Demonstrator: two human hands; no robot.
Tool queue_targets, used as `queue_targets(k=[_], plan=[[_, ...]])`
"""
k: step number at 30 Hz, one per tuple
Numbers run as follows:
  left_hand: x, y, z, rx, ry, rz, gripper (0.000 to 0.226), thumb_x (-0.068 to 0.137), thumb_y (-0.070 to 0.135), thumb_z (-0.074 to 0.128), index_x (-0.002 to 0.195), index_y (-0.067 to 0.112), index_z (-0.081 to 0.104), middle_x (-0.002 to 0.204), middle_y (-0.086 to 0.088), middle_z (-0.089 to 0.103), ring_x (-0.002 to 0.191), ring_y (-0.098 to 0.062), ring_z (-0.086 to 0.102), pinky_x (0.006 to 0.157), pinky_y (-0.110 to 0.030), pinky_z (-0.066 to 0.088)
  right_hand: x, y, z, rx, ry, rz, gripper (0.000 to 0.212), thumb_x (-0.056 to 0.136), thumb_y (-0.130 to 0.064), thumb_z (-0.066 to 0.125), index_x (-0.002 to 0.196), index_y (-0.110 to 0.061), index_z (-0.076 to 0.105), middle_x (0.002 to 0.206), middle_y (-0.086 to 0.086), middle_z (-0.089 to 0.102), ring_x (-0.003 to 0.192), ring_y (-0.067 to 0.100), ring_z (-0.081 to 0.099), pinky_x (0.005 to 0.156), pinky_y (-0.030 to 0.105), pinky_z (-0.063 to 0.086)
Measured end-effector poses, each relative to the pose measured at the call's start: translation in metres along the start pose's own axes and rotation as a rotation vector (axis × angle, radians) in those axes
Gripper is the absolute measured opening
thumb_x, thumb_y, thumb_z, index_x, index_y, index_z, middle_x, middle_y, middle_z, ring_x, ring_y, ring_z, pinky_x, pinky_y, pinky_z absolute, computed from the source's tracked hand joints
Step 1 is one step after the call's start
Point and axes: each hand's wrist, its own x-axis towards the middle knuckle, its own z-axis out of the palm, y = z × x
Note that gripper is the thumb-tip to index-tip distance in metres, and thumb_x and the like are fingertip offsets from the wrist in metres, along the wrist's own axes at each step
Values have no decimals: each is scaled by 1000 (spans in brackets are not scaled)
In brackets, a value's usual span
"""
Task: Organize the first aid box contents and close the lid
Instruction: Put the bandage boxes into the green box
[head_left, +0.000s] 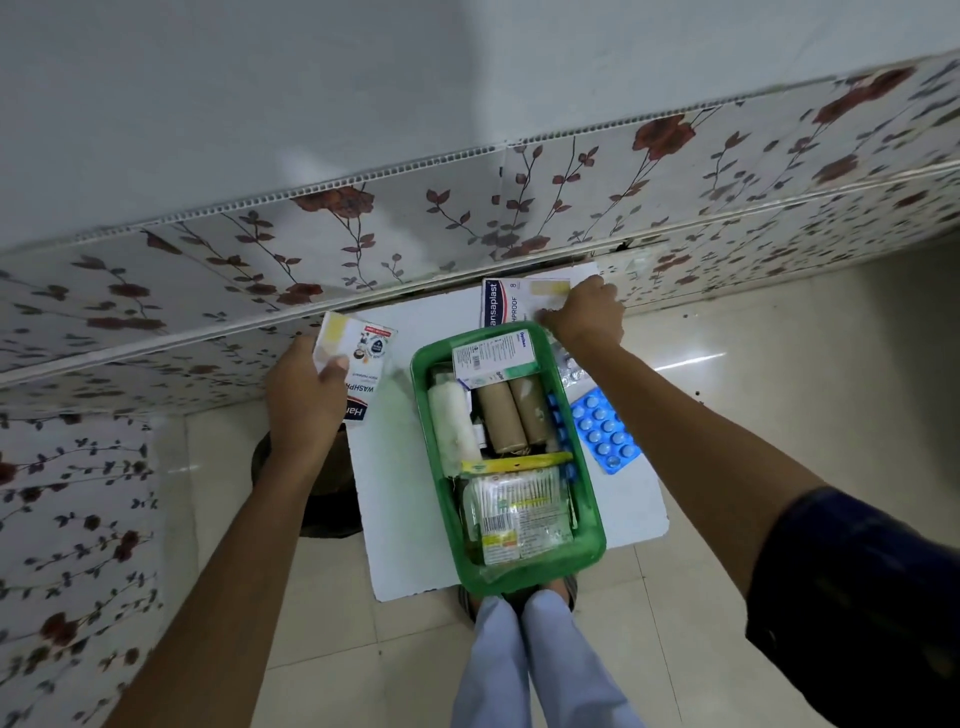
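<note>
On the white board's (395, 467) centre, your green box (589, 525) sits part-filled, no lid visible; left grip (306, 395) clasps a plaster packet (358, 364), right grip (584, 312) pinches another (511, 301); blue blister pack (605, 431) remains outside.

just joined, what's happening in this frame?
A person is sorting a first aid kit. The left hand holds a plaster pack beside the green box; the right hand rests on a second pack behind it. Rolls and swabs are already inside. A blue blister strip lies outside. No lid is visible.

green box (589, 540) packed full, white board (395, 467) left bare
</note>
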Motion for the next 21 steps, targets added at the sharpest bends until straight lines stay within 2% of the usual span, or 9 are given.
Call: queue_targets(k=[2,5,10,12,14,16,18,19,21], plan=[[-4,7,-3,-28,18,-6,23,89,15,52,105,-2,56,106,-22,64,89,-33,61,63,-28,39,-3,-2,0,-87,24,-102,81,72,-40,73,131,-3,32,135,18,39,125,37,37,99,48,40],[-8,11,-3,-53,23,13,21,90,16,52,100,-1,55,98,-17,63,78,-27,58,49,-22,35,-5,-4,0,-231,10,-259,74,78,-28,68,136,-6,28,141,17,31,128,37,31,100,52,39],[-12,9,0,-98,5,25,17,89,16,54,95,1,56,95,-16,63,77,-30,61,60,-33,49,9,-4,-1,-292,-31,-360,81,71,-29,75,131,0,30,136,23,33,121,38,41,100,46,41],[-14,8,0,-111,-4,24,18,89,17,54,96,0,56,94,-16,64,77,-30,61,59,-32,47,16,-4,-5,-298,-48,-336,82,69,-28,77,131,1,32,134,26,35,121,38,41,103,45,41],[-16,9,-2,-136,-6,19,18,89,17,53,97,1,56,92,-12,62,76,-26,60,53,-25,41,22,-3,-10,-293,-30,-320,65,73,-27,74,125,-1,44,131,25,41,120,36,42,101,44,41],[-16,11,-6,-166,-7,11,18,89,18,53,98,2,57,92,-9,61,77,-24,60,51,-23,39,22,-2,-21,-171,-30,-299,37,82,-28,63,109,-4,58,122,22,54,106,30,53,90,39,49],[-16,12,-9,-190,-11,-1,19,90,18,52,99,2,56,93,-9,61,79,-25,61,53,-24,41,10,1,-39,33,-26,-269,23,90,-21,52,104,-4,60,112,18,63,77,16,58,61,23,48],[-17,10,-10,-201,-10,-6,19,90,18,52,99,2,56,94,-10,62,80,-26,62,55,-25,42,0,2,-50,119,-3,-272,21,92,-13,46,107,-3,58,111,17,64,72,16,57,54,20,44],[-23,9,-11,-223,-8,-10,18,90,17,52,99,2,56,98,-15,65,81,-27,61,57,-26,43,-33,6,-71,248,135,-363,22,91,-2,40,108,-1,53,109,19,63,83,26,59,57,28,48]])
